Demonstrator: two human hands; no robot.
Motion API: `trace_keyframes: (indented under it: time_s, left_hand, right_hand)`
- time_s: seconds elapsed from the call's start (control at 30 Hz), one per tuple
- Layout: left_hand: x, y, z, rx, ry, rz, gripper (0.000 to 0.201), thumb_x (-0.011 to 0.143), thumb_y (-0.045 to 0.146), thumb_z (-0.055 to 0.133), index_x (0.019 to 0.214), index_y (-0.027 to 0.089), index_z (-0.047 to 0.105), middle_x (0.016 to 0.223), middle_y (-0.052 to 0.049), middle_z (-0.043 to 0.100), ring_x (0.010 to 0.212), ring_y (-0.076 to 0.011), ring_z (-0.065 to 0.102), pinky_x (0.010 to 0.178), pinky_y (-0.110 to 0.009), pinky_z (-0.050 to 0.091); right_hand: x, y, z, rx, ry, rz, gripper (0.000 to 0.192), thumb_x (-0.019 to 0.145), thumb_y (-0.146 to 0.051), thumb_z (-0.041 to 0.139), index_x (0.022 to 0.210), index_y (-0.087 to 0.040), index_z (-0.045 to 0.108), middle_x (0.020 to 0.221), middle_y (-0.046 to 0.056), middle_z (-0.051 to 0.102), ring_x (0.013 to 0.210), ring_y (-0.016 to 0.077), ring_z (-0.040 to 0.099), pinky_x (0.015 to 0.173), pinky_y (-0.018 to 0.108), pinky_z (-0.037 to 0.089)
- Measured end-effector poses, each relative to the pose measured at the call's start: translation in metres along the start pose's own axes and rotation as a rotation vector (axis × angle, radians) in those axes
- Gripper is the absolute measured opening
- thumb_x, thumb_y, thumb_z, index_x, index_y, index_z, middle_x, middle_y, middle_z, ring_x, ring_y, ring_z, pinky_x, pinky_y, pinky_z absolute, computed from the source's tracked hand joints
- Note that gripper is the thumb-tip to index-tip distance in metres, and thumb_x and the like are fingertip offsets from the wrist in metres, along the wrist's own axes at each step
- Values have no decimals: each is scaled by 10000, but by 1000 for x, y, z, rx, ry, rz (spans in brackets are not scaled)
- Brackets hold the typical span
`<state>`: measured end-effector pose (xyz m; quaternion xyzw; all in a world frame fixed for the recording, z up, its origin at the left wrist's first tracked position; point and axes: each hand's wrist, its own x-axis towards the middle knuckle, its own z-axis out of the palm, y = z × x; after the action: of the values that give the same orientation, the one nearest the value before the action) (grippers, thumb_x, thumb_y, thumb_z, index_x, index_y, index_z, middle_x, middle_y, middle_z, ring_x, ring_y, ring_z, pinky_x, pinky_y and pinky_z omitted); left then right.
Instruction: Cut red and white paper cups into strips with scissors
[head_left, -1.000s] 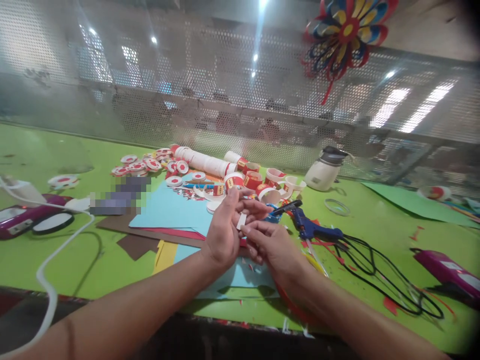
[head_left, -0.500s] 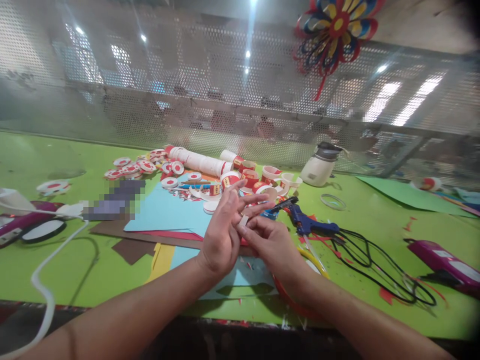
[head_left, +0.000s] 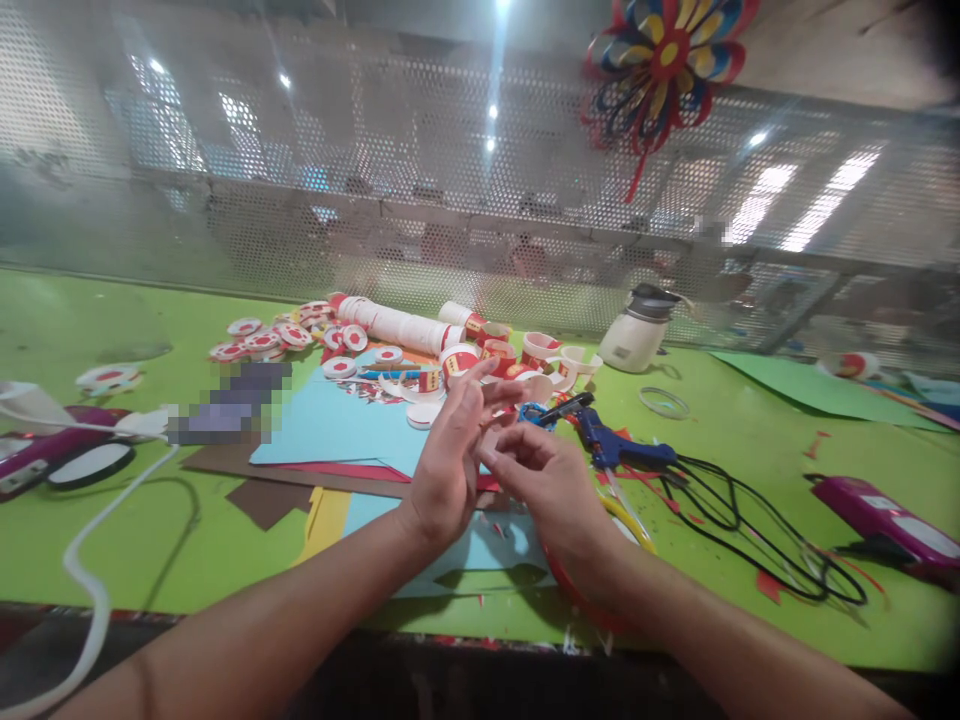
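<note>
My left hand point(head_left: 448, 462) is raised over the light-blue paper sheet point(head_left: 337, 420), back toward me, fingers stretched and spread. My right hand point(head_left: 547, 480) meets it from the right, thumb and fingertips pinched on a small white paper strip point(head_left: 490, 436) pressed against my left fingers; most of the strip is hidden. Just beyond the hands lie cut red-and-white paper cups point(head_left: 487, 352), and a blue glue gun point(head_left: 615, 450) lies to the right.
On the green table: red-and-white discs point(head_left: 262, 335), a white pot point(head_left: 637, 342), black cable point(head_left: 750, 530), purple tools left point(head_left: 37, 455) and right point(head_left: 885, 520), white cord point(head_left: 112, 520). Perforated mesh point(head_left: 225, 180) behind bears a paper flower point(head_left: 664, 55).
The hands have shifted slightly up and away. My right fingers have closed tighter against my left fingers, so the white strip shows less than before.
</note>
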<state>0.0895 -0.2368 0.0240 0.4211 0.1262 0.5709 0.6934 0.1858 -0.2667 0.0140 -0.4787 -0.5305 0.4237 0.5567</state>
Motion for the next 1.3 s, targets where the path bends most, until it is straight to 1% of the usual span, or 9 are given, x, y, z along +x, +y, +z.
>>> trace_keyframes:
  time_s: [0.1, 0.23, 0.3, 0.4, 0.57, 0.93, 1.1, 1.17, 1.3]
  left_hand:
    - [8, 3, -8, 165, 83, -73, 366, 839, 470, 492, 1012, 169, 607, 1006, -87, 632, 971, -195, 577, 808, -300, 450]
    - [17, 7, -18, 446, -71, -220, 256, 721, 374, 664, 804, 133, 647, 729, -22, 617, 661, -128, 556, 624, -261, 437]
    - [19, 7, -20, 575, -135, -219, 267, 668, 357, 714, 781, 122, 652, 675, -9, 611, 614, -117, 538, 618, -265, 431]
    - [20, 6, -21, 713, -115, -166, 285, 631, 371, 741, 730, 119, 653, 651, -19, 623, 615, -124, 548, 629, -274, 432]
    - [23, 7, -22, 798, -119, -137, 302, 611, 395, 747, 643, 123, 622, 574, -4, 589, 551, -100, 505, 551, -240, 389]
    - [37, 18, -36, 860, -486, -87, 238, 728, 352, 651, 704, 123, 587, 587, 3, 567, 520, -76, 474, 497, -219, 344]
    - [55, 42, -57, 915, -296, -115, 184, 701, 291, 647, 671, 130, 564, 593, -16, 573, 525, -82, 486, 488, -214, 320]
    - [60, 59, -73, 1089, -159, -181, 175, 690, 297, 640, 674, 138, 570, 566, -9, 556, 479, -71, 444, 459, -212, 287]
    - [54, 91, -111, 1249, -73, -287, 200, 632, 290, 666, 556, 135, 564, 476, -1, 493, 431, -69, 379, 426, -220, 237]
  right_hand:
    - [5, -1, -8, -33, -18, -13, 180, 680, -304, 683, 627, -183, 560, 597, -45, 549, 545, 99, 495, 530, 238, 422]
    - [12, 0, -22, -98, -28, 10, 113, 688, -259, 654, 669, -179, 577, 577, -40, 584, 511, 107, 526, 509, 246, 439]
    - [14, 0, -27, -126, -38, 12, 84, 693, -245, 630, 687, -180, 578, 596, -27, 623, 498, 114, 559, 505, 254, 457]
    - [14, -1, -30, -178, -41, -10, 60, 692, -221, 606, 668, -187, 563, 566, -32, 629, 450, 114, 566, 463, 244, 446]
    - [14, -1, -33, -293, -18, -101, 56, 678, -176, 588, 631, -187, 560, 499, -45, 586, 418, 112, 541, 433, 231, 398]
    - [22, 11, -40, -423, -108, -266, 175, 735, -307, 621, 622, -181, 574, 498, -25, 588, 435, 117, 533, 435, 237, 409]
    - [26, 10, -46, -462, -44, -335, 274, 798, -420, 573, 688, -171, 608, 582, 19, 634, 493, 137, 573, 500, 274, 470]
    - [27, 7, -49, -481, 6, -375, 301, 821, -437, 540, 694, -171, 602, 601, 26, 631, 506, 138, 564, 510, 277, 464]
    - [25, 0, -51, -529, 53, -436, 285, 835, -386, 524, 659, -171, 587, 572, 13, 592, 498, 134, 528, 494, 265, 423]
